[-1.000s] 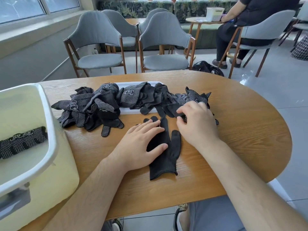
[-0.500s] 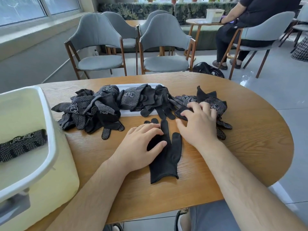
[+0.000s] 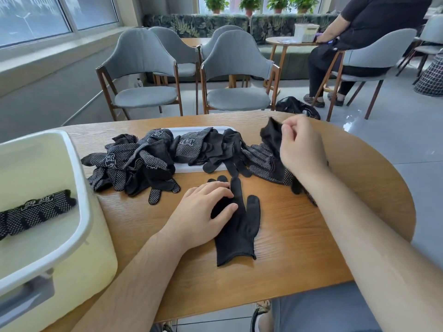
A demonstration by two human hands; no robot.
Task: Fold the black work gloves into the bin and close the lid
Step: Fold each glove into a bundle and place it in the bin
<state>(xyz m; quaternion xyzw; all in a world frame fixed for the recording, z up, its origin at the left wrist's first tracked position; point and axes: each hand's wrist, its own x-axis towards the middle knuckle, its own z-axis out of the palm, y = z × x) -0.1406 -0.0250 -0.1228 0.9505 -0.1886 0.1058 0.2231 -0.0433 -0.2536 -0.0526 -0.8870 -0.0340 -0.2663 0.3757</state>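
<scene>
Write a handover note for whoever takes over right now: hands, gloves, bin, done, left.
Left hand rests flat on the plain glove laid out on the table.
Right hand is raised, fingers pinching the lifted glove by its cuff above the pile's right end.
Glove pile lies across a white flat panel, possibly the lid.
Bin is open at left with one folded bundle inside.
Left: fold the rest into the bin, close it.

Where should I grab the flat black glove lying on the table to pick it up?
Pinch the cuff of the flat glove, coming from the near side. It lies flat with the cuff toward you and bare, while the left hand rests on its finger end.
</scene>
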